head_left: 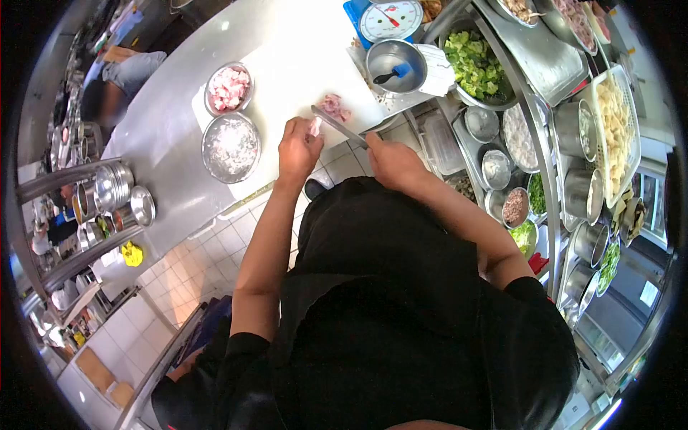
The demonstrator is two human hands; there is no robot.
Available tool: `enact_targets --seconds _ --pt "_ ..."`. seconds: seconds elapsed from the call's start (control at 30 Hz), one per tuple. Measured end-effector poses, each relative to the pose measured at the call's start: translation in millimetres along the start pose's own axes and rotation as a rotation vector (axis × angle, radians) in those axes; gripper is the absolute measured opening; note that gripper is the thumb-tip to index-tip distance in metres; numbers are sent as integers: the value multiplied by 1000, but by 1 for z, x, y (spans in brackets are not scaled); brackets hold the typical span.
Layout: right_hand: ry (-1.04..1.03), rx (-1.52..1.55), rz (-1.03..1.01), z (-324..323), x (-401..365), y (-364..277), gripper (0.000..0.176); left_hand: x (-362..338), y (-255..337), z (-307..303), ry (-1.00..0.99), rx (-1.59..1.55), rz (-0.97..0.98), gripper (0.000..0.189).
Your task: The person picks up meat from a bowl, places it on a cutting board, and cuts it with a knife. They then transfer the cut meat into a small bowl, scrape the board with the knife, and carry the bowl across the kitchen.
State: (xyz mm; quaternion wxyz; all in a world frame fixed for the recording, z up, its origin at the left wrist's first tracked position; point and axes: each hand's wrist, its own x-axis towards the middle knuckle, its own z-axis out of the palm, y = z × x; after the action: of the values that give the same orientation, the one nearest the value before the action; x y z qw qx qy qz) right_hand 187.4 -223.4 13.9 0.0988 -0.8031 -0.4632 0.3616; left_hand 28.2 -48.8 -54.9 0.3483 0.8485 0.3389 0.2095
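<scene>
My right hand is closed around the handle of a knife, its blade slanting up and left over the white cutting board. My left hand is closed on a pale piece of meat beside the blade's tip. Just beyond the blade lies a small heap of pink meat. Left of my hands, a metal bowl holds white, powdery-looking contents. Behind it, a second metal bowl is filled with pink meat pieces.
At the back stands a blue scale, near a metal bowl with a blue brush. To the right, a rack holds a bowl of chopped greens, several containers and a white basket. Another person is at the far left.
</scene>
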Motion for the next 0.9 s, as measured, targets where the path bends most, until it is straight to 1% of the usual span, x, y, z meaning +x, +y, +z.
enact_targets --seconds 0.1,0.17,0.23,0.37,0.4,0.43,0.5,0.57,0.73,0.77,0.83,0.9 --pt "-34 -29 -13 5 6 0 34 1 -9 5 -6 41 -46 28" --pt "-65 -37 -12 11 8 1 37 2 -14 9 54 24 23 23" --pt "14 -46 -63 17 9 2 21 4 -17 10 44 51 4 20" --pt "-34 -89 -26 15 13 -8 20 8 -19 9 21 45 -9 15" --pt "-27 -90 -26 14 14 -11 24 9 -18 8 20 44 -11 15" --pt "-21 -90 -27 14 15 -12 31 10 -17 8 15 44 -21 15" --pt "-22 -88 -47 15 20 -14 30 10 -18 10 9 44 -34 14" --pt "-22 -85 -67 16 27 -15 28 10 -22 13 14 51 -65 23" --pt "-38 -70 -92 13 40 -23 23 11 -18 12 27 35 -100 20" --pt "-37 -70 -92 9 35 -23 23 11 -16 13 39 36 -102 18" --pt "-126 -79 -17 0 17 -23 23 11 -16 15 46 19 -113 18" --pt "-97 -53 -29 8 11 -11 23 9 -19 18 51 0 -131 18"
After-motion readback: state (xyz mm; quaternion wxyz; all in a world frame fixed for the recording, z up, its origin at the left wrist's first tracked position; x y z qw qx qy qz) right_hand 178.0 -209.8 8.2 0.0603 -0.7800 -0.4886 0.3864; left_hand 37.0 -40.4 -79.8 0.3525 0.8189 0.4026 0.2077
